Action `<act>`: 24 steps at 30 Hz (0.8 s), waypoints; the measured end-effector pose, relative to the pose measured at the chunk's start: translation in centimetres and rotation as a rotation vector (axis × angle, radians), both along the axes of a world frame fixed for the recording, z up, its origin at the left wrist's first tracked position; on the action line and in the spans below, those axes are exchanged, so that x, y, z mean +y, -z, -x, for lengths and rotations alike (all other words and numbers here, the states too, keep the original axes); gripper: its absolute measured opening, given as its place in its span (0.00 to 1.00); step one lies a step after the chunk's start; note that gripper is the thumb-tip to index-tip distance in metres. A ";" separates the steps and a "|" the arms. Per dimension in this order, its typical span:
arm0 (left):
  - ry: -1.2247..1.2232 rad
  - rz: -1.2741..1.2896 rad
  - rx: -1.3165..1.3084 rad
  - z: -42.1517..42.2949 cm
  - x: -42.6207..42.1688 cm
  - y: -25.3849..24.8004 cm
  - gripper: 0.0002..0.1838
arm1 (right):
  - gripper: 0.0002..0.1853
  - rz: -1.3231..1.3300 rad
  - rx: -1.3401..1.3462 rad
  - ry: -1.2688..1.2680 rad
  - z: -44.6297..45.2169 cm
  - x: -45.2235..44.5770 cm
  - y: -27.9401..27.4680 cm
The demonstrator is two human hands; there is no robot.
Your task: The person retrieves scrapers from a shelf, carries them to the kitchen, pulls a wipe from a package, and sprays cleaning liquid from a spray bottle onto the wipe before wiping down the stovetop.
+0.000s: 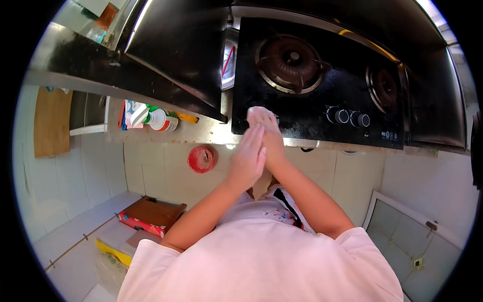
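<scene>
Cooktop (346, 60), hands (247, 153) at near-left edge, open glass (304, 115) rightward

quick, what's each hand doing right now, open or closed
Left hand: against the right hand; open or closed can't be told.
Right hand: at what looks like a pale cloth over the stove; grip can't be told.

Both arms reached forward from the shoulders, the left arm (206, 211) and the right arm (314, 199) slanting inward with bent elbows set wide apart, so that the forearms narrowed toward each other. The hands met in front of the body. The left hand (245, 153) lay against the right hand (271, 138), its fingers stretched forward and its thumb (262, 156) pointing ahead. The right hand extended farther out, its fingertips too blurred to tell their curl.
</scene>
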State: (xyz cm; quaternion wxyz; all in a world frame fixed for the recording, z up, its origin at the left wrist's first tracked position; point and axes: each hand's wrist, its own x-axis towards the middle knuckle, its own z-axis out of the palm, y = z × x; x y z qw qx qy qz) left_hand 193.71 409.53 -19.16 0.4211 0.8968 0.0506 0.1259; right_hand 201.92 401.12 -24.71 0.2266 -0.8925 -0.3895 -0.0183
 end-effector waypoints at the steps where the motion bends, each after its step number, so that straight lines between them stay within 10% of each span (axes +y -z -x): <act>1: -0.026 -0.008 0.002 -0.1 0.6 -0.1 0.25 | 0.30 -0.021 0.007 -0.059 0.0 0.9 0.6; 24: -0.198 -0.041 0.054 0.0 -1.1 0.0 0.26 | 0.29 0.026 0.005 -0.210 -0.6 1.3 0.2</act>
